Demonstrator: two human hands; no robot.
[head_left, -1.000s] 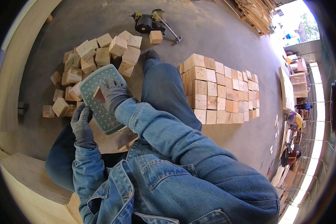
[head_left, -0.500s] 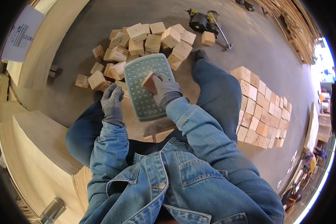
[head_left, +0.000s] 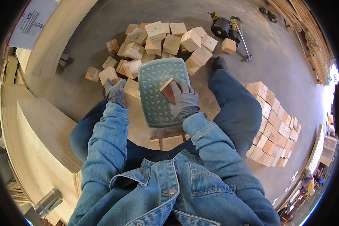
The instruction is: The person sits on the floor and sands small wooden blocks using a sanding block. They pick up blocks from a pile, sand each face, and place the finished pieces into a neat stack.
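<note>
A green plastic stool (head_left: pixel 146 109) with a raised pattern stands between my knees, pale dust on its top. My right hand (head_left: pixel 184 101) is closed on a sanding block (head_left: pixel 168 91), a small wooden piece with a reddish-brown abrasive face, held over the stool top. My left hand (head_left: pixel 115 92), gloved in grey like the right, is left of the stool. Its fingers are slightly apart and overlap the near edge of a wooden block (head_left: pixel 108 74); whether they touch it is unclear. That block lies at the near side of a loose heap of wooden blocks (head_left: pixel 153 46).
Neatly stacked blocks (head_left: pixel 271 128) stand to the right of my leg. Beyond my right foot lie a yellow-and-black power tool (head_left: pixel 224 28) and a single block (head_left: pixel 228 46). Large plywood pieces (head_left: pixel 45 128) line the left, with a metal cylinder (head_left: pixel 49 203) on them. Lumber (head_left: pixel 309 37) is stacked at far right.
My left hand has moved forward to the near block of the heap, its fingers spreading somewhat. The right hand still holds the sanding block over the stool. The whole view has shifted slightly.
</note>
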